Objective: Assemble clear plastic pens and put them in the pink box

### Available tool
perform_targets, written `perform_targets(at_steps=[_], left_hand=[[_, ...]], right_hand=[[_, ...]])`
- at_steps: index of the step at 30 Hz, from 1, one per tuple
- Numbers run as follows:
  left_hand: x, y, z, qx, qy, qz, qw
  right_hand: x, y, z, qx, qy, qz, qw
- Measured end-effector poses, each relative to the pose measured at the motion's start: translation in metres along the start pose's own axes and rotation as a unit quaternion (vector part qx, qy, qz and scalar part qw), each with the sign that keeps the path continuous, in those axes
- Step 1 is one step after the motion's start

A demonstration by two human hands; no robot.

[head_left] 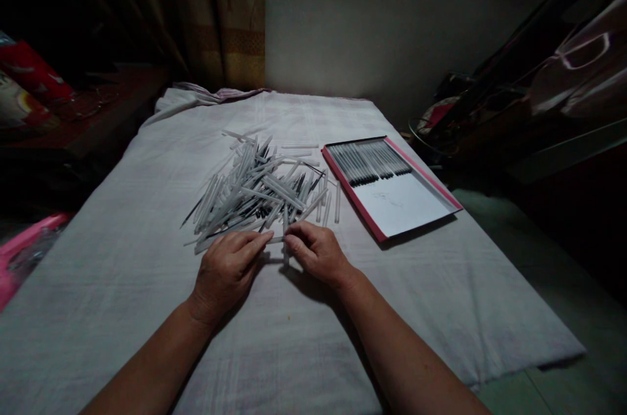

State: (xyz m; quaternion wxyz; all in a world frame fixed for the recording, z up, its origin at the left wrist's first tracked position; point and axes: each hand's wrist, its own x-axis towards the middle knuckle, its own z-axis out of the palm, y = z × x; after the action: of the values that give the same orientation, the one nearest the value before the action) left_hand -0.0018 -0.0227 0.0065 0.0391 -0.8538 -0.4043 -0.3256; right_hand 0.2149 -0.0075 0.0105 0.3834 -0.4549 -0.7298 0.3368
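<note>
Thin tube (277, 240), long axis sideways, between hands (226, 266)

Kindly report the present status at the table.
Left hand, right hand: pinching slim pale tube between them.
Loose heap: just beyond hands.
Open box: to the right, partly filled.

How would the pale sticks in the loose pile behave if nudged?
Probably light and stiff: the pale sticks are slim and look straight. Nudging one would likely shift others, since many lie crossed over each other. Outer ones, lying flat on the cloth, might slide; rolling is hard to judge, their cross-section being too small to see.
</note>
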Motion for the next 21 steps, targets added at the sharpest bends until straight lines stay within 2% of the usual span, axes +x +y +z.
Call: perform_targets(at_steps=[21], left_hand=[[0.0001, -0.0005, -0.0005, -0.006, 0.001, -0.006, 1.000]], right_hand=[[-0.0004, -0.0035, -0.0037, -0.002, -0.031, -0.001, 1.000]])
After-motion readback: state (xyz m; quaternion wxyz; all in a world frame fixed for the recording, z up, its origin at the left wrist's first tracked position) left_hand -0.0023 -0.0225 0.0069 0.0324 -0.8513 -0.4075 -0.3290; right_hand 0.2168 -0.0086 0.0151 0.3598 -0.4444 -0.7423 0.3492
